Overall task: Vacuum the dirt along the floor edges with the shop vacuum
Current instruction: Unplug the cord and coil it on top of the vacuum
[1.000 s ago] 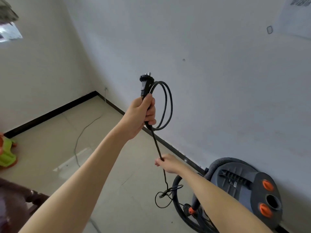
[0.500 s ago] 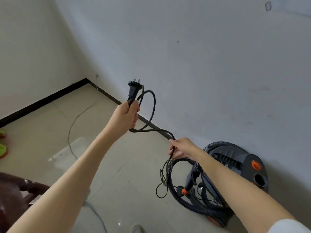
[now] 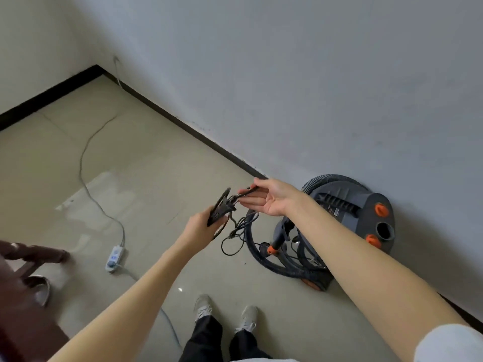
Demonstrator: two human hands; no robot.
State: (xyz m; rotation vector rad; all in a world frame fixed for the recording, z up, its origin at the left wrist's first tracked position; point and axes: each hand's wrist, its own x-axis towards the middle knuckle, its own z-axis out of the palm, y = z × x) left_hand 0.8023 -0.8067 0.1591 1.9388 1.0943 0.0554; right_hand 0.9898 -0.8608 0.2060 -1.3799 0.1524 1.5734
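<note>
While the shop vacuum (image 3: 347, 226) stands on the tiled floor (image 3: 146, 158) against the wall (image 3: 287, 74), both hands work its black power cord (image 3: 235, 226) just left of it.

The black baseboard (image 3: 183, 126) runs along the floor edge to the far corner, and the vacuum's dark ribbed hose (image 3: 264, 259) lies coiled at its base, beside its orange-collared nozzle (image 3: 274, 246). A white power strip (image 3: 114, 258) lies on the floor farther left, well apart. The left hand (image 3: 202, 228) grips a bundled loop of cord with the plug (image 3: 222, 210). The right hand (image 3: 269, 197), palm turned up, pinches a strand between thumb and forefinger, its other fingers (image 3: 251, 202) straight; slack loops hang below.
</note>
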